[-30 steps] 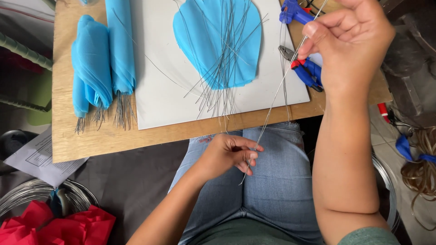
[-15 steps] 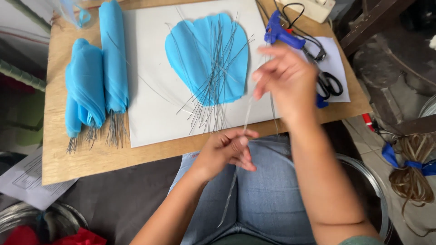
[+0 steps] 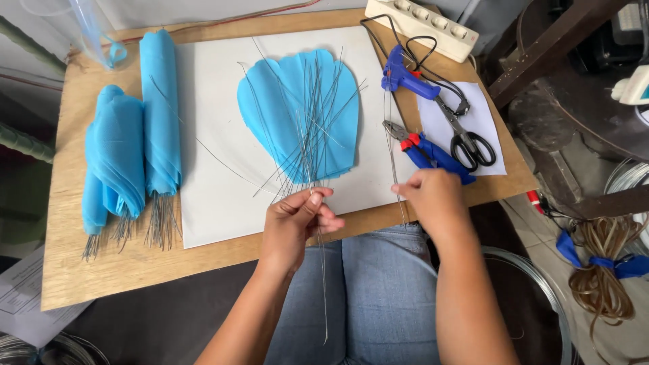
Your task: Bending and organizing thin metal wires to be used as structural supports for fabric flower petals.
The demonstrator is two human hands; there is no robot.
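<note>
Left hand (image 3: 292, 223) pinched a thin wire (image 3: 322, 284) between thumb and fingertips at the board's (image 3: 74, 270) near edge; wire hung down over the lap. Right hand (image 3: 433, 199) closed on a second wire (image 3: 389, 145), which ran up toward the glue gun (image 3: 404, 74). Pliers (image 3: 422, 147) just beside the right hand, scissors (image 3: 466, 138) near the right edge. Blue petal (image 3: 301, 111) with loose wires on white sheet (image 3: 216, 196), mid-board. Blue rolls (image 3: 132, 142) near left edge.

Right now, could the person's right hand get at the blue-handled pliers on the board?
Probably yes: the right hand pinches a thin wire right beside the blue-handled pliers, and nothing lies between them, though it would first have to drop that wire.
</note>
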